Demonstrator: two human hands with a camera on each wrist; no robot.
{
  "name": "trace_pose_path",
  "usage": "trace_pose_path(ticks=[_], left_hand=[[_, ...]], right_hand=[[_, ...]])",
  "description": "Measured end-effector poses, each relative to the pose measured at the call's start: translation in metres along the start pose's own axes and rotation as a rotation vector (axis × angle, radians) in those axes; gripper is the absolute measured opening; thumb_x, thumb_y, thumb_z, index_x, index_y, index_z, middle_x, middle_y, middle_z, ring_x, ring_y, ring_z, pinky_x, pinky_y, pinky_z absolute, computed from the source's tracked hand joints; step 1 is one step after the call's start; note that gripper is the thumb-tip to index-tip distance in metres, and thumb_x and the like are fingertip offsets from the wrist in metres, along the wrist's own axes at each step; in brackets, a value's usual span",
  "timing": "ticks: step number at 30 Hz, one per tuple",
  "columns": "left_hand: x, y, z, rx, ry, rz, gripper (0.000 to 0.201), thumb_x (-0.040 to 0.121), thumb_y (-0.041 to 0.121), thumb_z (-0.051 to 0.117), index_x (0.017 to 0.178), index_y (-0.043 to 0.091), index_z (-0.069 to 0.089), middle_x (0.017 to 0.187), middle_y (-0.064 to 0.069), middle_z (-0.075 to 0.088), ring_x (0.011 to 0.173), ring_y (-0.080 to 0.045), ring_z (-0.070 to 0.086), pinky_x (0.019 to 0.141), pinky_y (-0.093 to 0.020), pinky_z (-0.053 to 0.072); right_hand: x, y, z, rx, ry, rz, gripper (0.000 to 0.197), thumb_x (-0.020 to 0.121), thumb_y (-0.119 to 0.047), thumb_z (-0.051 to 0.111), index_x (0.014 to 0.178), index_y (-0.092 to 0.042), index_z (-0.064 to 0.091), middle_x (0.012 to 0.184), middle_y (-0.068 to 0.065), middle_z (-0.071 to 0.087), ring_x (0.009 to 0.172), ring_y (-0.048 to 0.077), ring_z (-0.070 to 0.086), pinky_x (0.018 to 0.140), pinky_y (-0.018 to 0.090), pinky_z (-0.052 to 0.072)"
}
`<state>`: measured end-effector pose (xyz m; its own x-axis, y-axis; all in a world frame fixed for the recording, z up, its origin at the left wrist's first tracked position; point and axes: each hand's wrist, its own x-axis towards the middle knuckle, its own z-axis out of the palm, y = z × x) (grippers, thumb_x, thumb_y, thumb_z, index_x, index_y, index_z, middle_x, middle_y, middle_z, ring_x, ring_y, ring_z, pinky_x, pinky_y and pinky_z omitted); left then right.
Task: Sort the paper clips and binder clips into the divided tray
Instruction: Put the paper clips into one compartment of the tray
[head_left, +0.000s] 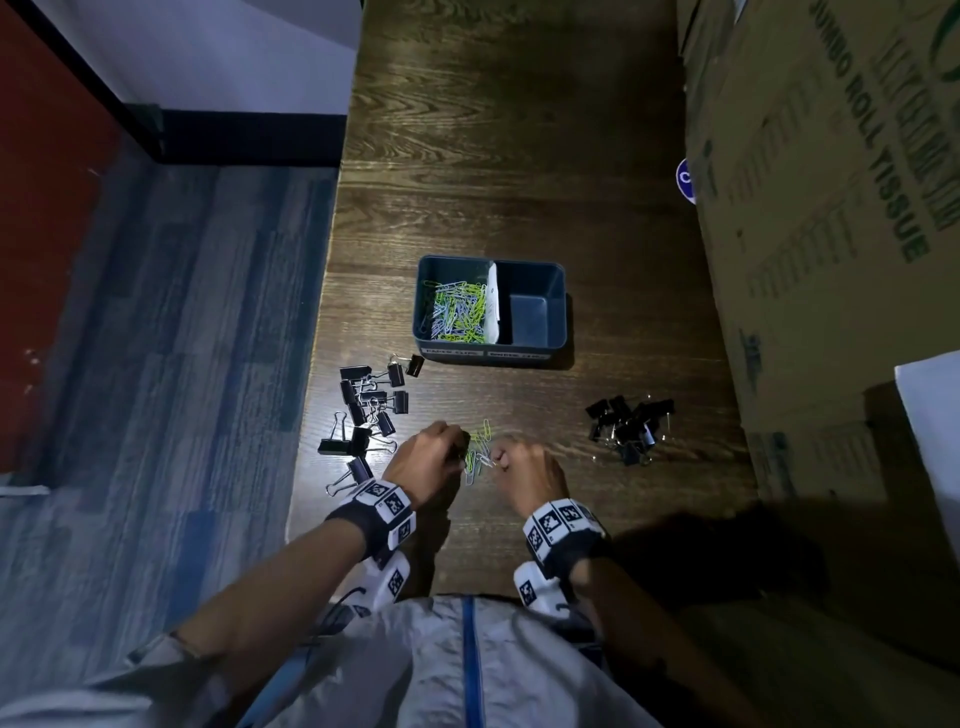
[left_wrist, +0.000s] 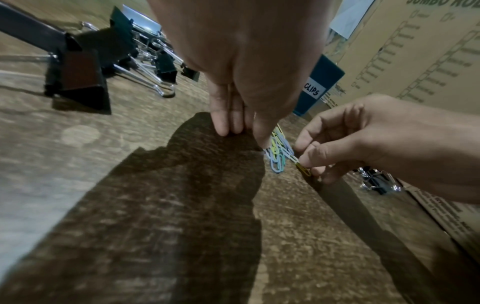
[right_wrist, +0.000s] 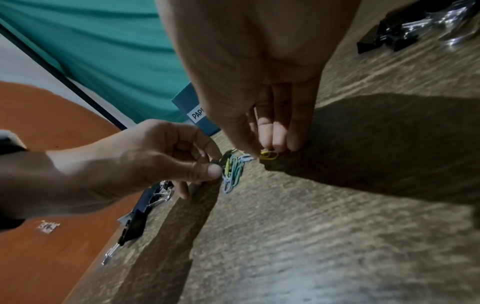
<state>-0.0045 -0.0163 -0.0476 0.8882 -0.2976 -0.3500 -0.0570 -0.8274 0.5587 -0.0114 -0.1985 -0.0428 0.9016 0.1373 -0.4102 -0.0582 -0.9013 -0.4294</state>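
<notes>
From the head cam, both hands sit on the wooden table (head_left: 519, 130) around a little bunch of loose paper clips (head_left: 479, 451); the divided tray (head_left: 540, 353) beyond has clips in its left half only, with binder clips left (head_left: 370, 405) and right (head_left: 629, 427). Left wrist cam: left hand (left_wrist: 244, 61) fingertips press down beside the bunch. Right wrist cam: right hand (right_wrist: 259, 67) pinches a yellow clip (right_wrist: 269, 155) at the bunch's edge.
</notes>
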Motion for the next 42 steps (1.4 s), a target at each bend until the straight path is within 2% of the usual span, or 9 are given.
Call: trace_pose_path(ticks=[2, 6, 11, 14, 17, 22, 31, 38, 42], left_hand=[[0.002, 0.0, -0.004, 0.057, 0.013, 0.02, 0.047, 0.083, 0.038, 0.068, 0.123, 0.024, 0.05, 0.115, 0.0, 0.049, 0.101, -0.022, 0.053, 0.077, -0.034, 0.049], [0.009, -0.003, -0.006, 0.335, -0.136, 0.168, 0.1, 0.071, 0.061, 0.07, 0.15, 0.03, 0.018, 0.137, -0.003, 0.033, 0.115, -0.023, 0.038, 0.08, -0.041, 0.049], [0.011, 0.007, -0.003, 0.351, -0.147, 0.17, 0.072, 0.082, 0.039, 0.069, 0.144, 0.025, 0.036, 0.131, -0.004, 0.04, 0.115, -0.023, 0.04, 0.078, -0.037, 0.05], [0.006, 0.015, -0.002, 0.226, -0.036, 0.2, 0.039, 0.084, 0.024, 0.069, 0.12, 0.016, 0.059, 0.115, -0.008, 0.052, 0.102, -0.026, 0.053, 0.07, -0.037, 0.051], [0.001, 0.024, -0.006, 0.138, 0.027, 0.175, 0.02, 0.087, 0.019, 0.063, 0.106, 0.012, 0.065, 0.103, -0.01, 0.058, 0.088, -0.027, 0.059, 0.068, -0.033, 0.048], [0.001, 0.019, -0.01, 0.025, 0.021, 0.054, 0.014, 0.081, 0.009, 0.063, 0.093, 0.015, 0.068, 0.091, -0.006, 0.06, 0.078, -0.027, 0.062, 0.067, -0.029, 0.045], [0.0, 0.007, -0.031, -0.081, 0.12, -0.008, 0.019, 0.08, -0.003, 0.067, 0.088, 0.014, 0.071, 0.085, -0.001, 0.068, 0.077, -0.016, 0.063, 0.076, -0.034, 0.055], [0.043, 0.037, -0.115, -0.197, 0.431, 0.073, 0.009, 0.086, 0.013, 0.071, 0.094, 0.009, 0.07, 0.09, 0.001, 0.067, 0.074, -0.004, 0.063, 0.064, -0.009, 0.05], [0.076, 0.041, -0.143, -0.206, 0.498, 0.053, 0.024, 0.084, 0.02, 0.073, 0.105, 0.01, 0.07, 0.1, -0.006, 0.071, 0.081, -0.01, 0.067, 0.076, -0.026, 0.058]], right_hand=[[0.0, 0.003, 0.0, 0.031, 0.032, -0.011, 0.028, 0.078, -0.023, 0.069, 0.104, -0.027, 0.06, 0.106, -0.005, 0.064, 0.096, 0.021, 0.064, 0.073, 0.036, 0.055], [-0.001, 0.003, 0.004, -0.017, -0.01, -0.03, 0.076, 0.072, -0.034, 0.08, 0.14, -0.026, 0.046, 0.124, 0.002, 0.051, 0.114, 0.024, 0.056, 0.082, 0.041, 0.056], [-0.003, -0.007, 0.006, -0.07, 0.042, -0.035, 0.061, 0.075, -0.029, 0.083, 0.13, -0.018, 0.059, 0.12, 0.006, 0.057, 0.114, 0.026, 0.056, 0.088, 0.04, 0.052], [-0.005, -0.01, 0.006, -0.038, 0.062, -0.035, 0.045, 0.08, -0.021, 0.08, 0.122, -0.017, 0.066, 0.12, 0.005, 0.062, 0.112, 0.026, 0.06, 0.089, 0.039, 0.052], [-0.006, -0.013, 0.004, -0.037, 0.078, -0.048, 0.029, 0.084, -0.014, 0.073, 0.112, -0.016, 0.071, 0.116, 0.004, 0.066, 0.105, 0.027, 0.063, 0.084, 0.039, 0.054], [-0.004, -0.017, 0.005, -0.087, 0.076, -0.103, 0.027, 0.085, 0.0, 0.058, 0.098, -0.014, 0.076, 0.103, 0.005, 0.071, 0.094, 0.028, 0.066, 0.076, 0.038, 0.054], [-0.001, -0.007, -0.007, -0.021, -0.028, -0.004, 0.014, 0.09, -0.017, 0.062, 0.095, -0.015, 0.075, 0.094, 0.006, 0.072, 0.089, 0.027, 0.066, 0.075, 0.036, 0.054], [-0.008, -0.002, -0.021, 0.098, -0.05, 0.069, 0.009, 0.086, -0.022, 0.072, 0.085, -0.017, 0.08, 0.086, 0.0, 0.076, 0.081, 0.019, 0.07, 0.075, 0.031, 0.055], [0.003, -0.025, -0.051, 0.183, 0.017, 0.1, 0.009, 0.088, -0.018, 0.071, 0.089, -0.02, 0.08, 0.086, -0.004, 0.076, 0.075, 0.013, 0.068, 0.061, 0.021, 0.051]])
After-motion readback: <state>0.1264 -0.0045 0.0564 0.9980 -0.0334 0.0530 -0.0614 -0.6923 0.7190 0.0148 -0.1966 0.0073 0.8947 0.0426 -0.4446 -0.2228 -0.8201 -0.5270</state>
